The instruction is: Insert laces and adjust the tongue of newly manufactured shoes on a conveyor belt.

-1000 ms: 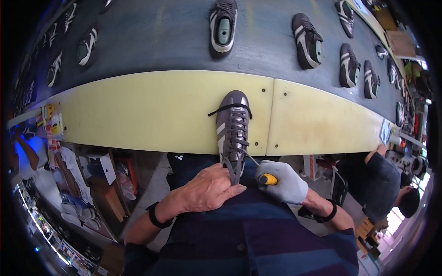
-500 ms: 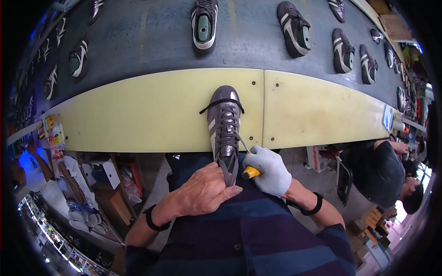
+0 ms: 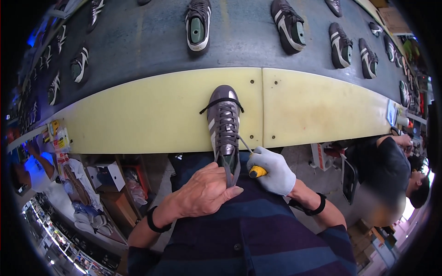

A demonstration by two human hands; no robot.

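A grey sneaker [image 3: 224, 115] with white side stripes lies toe-away on the pale yellow board, its heel end toward me. A black cord [image 3: 224, 102] is wrapped across its toe. My left hand [image 3: 207, 189], bare, is closed on the grey shoelace [image 3: 235, 172], pulled back in a loop over the shoe's opening. My right hand [image 3: 271, 170], in a white glove, grips a yellow-handled hooking tool [image 3: 258, 172]. The tool's thin metal shaft reaches to the right edge of the lacing; its tip is hard to make out there.
Beyond the yellow board [image 3: 138, 112] runs a grey conveyor belt [image 3: 248, 50] carrying several similar sneakers [image 3: 289, 27]. Shelves with a white box [image 3: 107, 175] stand below at left. A person in dark clothes [image 3: 384, 170] sits at the right.
My gloved right hand has shifted slightly right with the tool, and its shaft tip has moved outward at the laces. The belt's sneakers have moved left. My left hand stays nearly still.
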